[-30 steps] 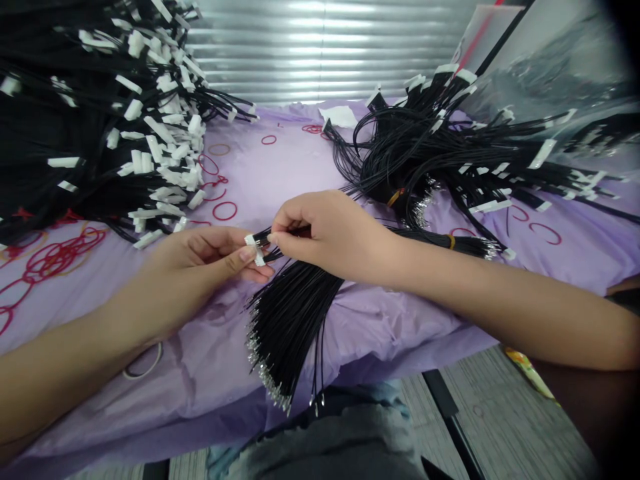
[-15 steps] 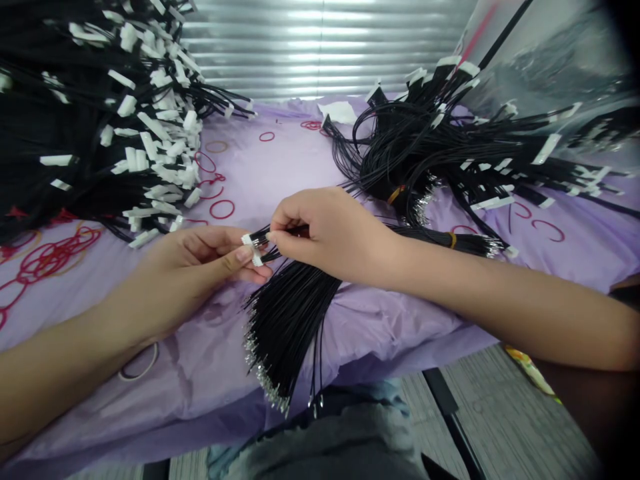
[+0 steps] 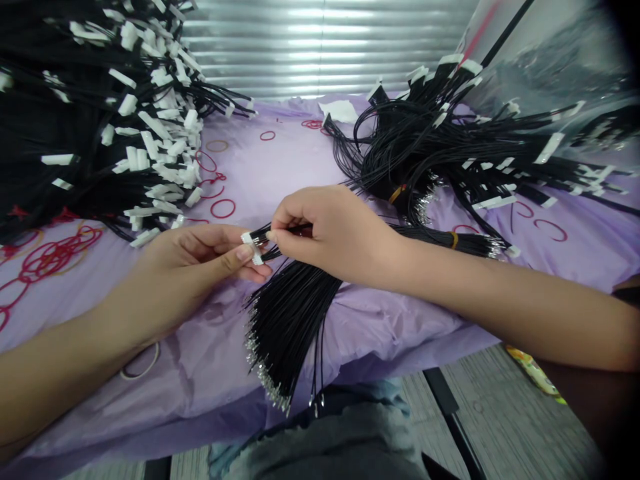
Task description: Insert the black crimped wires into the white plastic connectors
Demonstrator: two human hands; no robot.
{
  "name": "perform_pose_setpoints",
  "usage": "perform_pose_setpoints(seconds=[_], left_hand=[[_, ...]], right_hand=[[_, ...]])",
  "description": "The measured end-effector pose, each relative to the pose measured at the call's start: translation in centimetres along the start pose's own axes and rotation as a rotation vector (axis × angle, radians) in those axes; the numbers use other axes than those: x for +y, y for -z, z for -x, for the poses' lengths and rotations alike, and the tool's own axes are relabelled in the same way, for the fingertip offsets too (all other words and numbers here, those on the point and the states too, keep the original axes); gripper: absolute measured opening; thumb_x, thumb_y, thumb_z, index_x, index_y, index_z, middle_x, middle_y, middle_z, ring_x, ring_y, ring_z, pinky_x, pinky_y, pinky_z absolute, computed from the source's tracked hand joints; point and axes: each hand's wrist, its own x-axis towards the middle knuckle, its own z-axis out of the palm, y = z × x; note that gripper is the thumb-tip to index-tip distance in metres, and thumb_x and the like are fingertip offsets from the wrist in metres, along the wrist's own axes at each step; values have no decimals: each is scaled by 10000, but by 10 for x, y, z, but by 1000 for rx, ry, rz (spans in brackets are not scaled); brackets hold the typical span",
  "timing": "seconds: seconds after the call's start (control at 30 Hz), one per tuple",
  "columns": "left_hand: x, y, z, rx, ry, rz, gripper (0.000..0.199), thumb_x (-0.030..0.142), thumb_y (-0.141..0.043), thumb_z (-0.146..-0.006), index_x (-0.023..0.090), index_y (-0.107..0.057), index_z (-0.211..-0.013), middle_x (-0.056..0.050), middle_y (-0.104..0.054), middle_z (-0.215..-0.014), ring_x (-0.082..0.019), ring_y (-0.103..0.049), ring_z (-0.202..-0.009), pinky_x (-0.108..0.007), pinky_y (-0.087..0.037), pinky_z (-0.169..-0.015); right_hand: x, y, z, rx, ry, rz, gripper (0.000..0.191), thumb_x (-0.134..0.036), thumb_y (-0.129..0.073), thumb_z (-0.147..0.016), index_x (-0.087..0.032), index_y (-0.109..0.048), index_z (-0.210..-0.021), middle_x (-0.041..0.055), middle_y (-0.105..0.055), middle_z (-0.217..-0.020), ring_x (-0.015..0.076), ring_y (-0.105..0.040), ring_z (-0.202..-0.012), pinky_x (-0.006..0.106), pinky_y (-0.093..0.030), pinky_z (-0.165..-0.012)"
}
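Right at the centre of the action, the left hand (image 3: 195,273) is closed in a pinch, thumb and fingers clamping small white connectors (image 3: 253,248) on the ends of a bundle of black wires (image 3: 287,327). The right hand (image 3: 325,233) is closed too, gripping those same wires just behind the connectors, almost knuckle to knuckle with the left! The bundle fans down toward six o'clock, with crimped metal terminals (image 3: 267,380) glinting at its tips. At ten o'clock sits a huge heap of connector-tipped wires (image 3: 100,127), and at two o'clock a looser tangle (image 3: 425,153), a yellow band (image 3: 453,240) around one bunch. Everything lies on a crumpled purple plastic sheet (image 3: 280,167), scattered with red rubber bands (image 3: 223,209). A clear plastic bag (image 3: 545,67) leans in at one o'clock.
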Motion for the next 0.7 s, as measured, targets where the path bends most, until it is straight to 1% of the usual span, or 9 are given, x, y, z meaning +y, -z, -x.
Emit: perform_pose_setpoints(seconds=[0.13, 0.23, 0.33, 0.43, 0.57, 0.7], left_hand=[[1, 0, 2, 29, -10, -71, 84, 286, -680, -804, 228, -738, -785, 37, -742, -726, -49, -661, -634, -78, -474, -575], [-1, 0, 2, 48, -28, -119, 90, 279, -675, -801, 221, -742, -788, 27, -747, -735, -49, -666, -645, -67, -474, -589], [-4, 1, 1, 31, -33, -175, 112, 270, -658, -811, 215, -752, -784, 7, -756, -755, -65, -684, -675, -78, -490, -625], [-5, 1, -1, 23, 0, -220, 135, 299, -656, -814, 218, -763, -801, -15, -764, -781, -93, -693, -681, -104, -498, -605], [-7, 1, -5, 44, 11, -168, 154, 339, -684, -795, 208, -762, -769, -13, -748, -706, -107, -681, -652, -121, -501, -591], [-7, 1, -8, 20, 63, -47, 120, 295, -688, -803, 204, -763, -820, -8, -748, -724, -80, -687, -643, -89, -506, -593]], right_hand=[[-3, -4, 3, 25, -28, -20, 174, -183, -502, -818, -101, -623, -725, -16, -577, -679, 36, -409, -627, 196, -272, -638], [-1, -8, 4, 27, -3, -29, 174, -179, -502, -828, -99, -617, -726, -10, -582, -700, 42, -429, -648, 192, -288, -653], [2, -13, 5, 15, 43, -10, 204, -194, -491, -857, -97, -614, -726, 0, -574, -719, 52, -442, -672, 199, -297, -673], [5, -17, 4, 8, 44, 49, 218, -198, -482, -880, -92, -628, -758, 18, -576, -754, 65, -452, -704, 208, -299, -687], [6, -16, 1, 7, 25, 72, 200, -189, -495, -871, -91, -649, -790, 19, -591, -764, 65, -455, -707, 213, -299, -698], [7, -12, -1, 2, 11, 74, 196, -194, -498, -853, -100, -656, -786, 6, -587, -729, 59, -443, -678, 214, -299, -700]])
